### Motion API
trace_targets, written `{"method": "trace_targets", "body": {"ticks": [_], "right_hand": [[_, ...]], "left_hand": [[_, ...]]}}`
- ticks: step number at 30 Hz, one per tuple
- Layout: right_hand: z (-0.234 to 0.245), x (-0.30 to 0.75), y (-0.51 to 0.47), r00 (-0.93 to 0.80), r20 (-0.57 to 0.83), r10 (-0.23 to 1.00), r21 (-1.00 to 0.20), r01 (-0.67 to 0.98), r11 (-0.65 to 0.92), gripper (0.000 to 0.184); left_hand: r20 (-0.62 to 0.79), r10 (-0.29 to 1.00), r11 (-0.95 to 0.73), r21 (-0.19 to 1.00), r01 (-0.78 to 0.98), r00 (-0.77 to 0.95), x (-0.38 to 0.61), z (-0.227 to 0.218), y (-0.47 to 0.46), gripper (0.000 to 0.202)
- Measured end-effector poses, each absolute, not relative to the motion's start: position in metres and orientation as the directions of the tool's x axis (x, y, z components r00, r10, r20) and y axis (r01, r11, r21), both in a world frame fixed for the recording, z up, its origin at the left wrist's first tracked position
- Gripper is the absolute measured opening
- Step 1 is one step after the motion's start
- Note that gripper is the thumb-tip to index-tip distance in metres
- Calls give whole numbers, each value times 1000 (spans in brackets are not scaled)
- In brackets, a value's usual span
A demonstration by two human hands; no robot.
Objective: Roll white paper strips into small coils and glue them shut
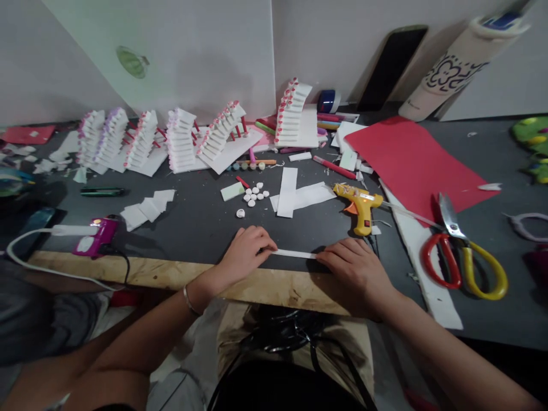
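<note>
A narrow white paper strip (pixel 295 254) lies along the front of the dark tabletop. Its left end is pinched in the fingertips of my left hand (pixel 244 250), and the fingers of my right hand (pixel 353 264) close over its right end. Just beyond it are two crossed wider white paper strips (pixel 288 194) and a cluster of small white paper rolls (pixel 254 194), with one roll (pixel 240 213) apart. Above my right hand lies a yellow hot glue gun (pixel 363 208), its nozzle pointing left.
Miniature white staircases with pink and purple tips (pixel 220 134) stand along the wall. To the right are red paper (pixel 415 160), large scissors (pixel 456 245), a phone (pixel 391 65) and a white bottle (pixel 449 68). A purple power adapter (pixel 96 237) with cables and white paper squares (pixel 149 210) lie left.
</note>
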State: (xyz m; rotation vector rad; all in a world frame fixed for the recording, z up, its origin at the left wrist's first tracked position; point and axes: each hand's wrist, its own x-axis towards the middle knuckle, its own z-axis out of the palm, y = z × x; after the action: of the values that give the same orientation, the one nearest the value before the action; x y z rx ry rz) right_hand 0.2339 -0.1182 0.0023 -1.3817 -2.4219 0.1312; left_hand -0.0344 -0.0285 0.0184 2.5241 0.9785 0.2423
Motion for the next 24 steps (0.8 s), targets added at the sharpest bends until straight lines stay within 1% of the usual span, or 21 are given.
{"method": "trace_targets", "body": {"ticks": [2, 4, 5, 6, 7, 10, 12, 16, 18, 21, 24], "right_hand": [[3, 233, -120, -470, 257, 845, -222, 822, 525, 20], [3, 232, -123, -471, 272, 839, -189, 829, 527, 22], [3, 231, -124, -467, 278, 839, -178, 834, 523, 23], [2, 230, -125, -460, 279, 843, -174, 839, 515, 24], [1, 229, -126, -448, 284, 848, -177, 844, 505, 24], [-3, 227, -127, -397, 297, 869, -209, 861, 465, 23], [-6, 225, -127, -353, 319, 880, -239, 868, 435, 22], [-12, 223, -125, -286, 341, 895, -336, 853, 400, 19], [-13, 223, -121, -279, 331, 901, -397, 825, 402, 19], [-8, 226, -113, -273, 250, 929, -455, 814, 362, 17], [1, 228, -104, -258, 103, 961, -440, 854, 277, 11]], "left_hand": [[67, 579, -786, 309, 535, 813, -35, 19, -34, 17], [91, 496, -864, 152, 480, 863, -35, 20, -39, 18], [95, 472, -881, 99, 464, 876, -34, 20, -40, 18], [96, 458, -888, 75, 453, 883, -34, 19, -40, 17], [104, 457, -889, 80, 450, 883, -34, 18, -39, 18], [118, 480, -872, 175, 458, 869, -33, 13, -32, 20], [118, 493, -862, 205, 464, 862, -32, 9, -30, 21], [125, 522, -852, 136, 506, 844, -29, 4, -34, 19], [118, 547, -836, 127, 533, 829, -27, 3, -37, 18], [86, 593, -801, 161, 576, 801, -23, 4, -36, 19], [37, 608, -788, 152, 597, 793, -18, 10, -29, 20]]}}
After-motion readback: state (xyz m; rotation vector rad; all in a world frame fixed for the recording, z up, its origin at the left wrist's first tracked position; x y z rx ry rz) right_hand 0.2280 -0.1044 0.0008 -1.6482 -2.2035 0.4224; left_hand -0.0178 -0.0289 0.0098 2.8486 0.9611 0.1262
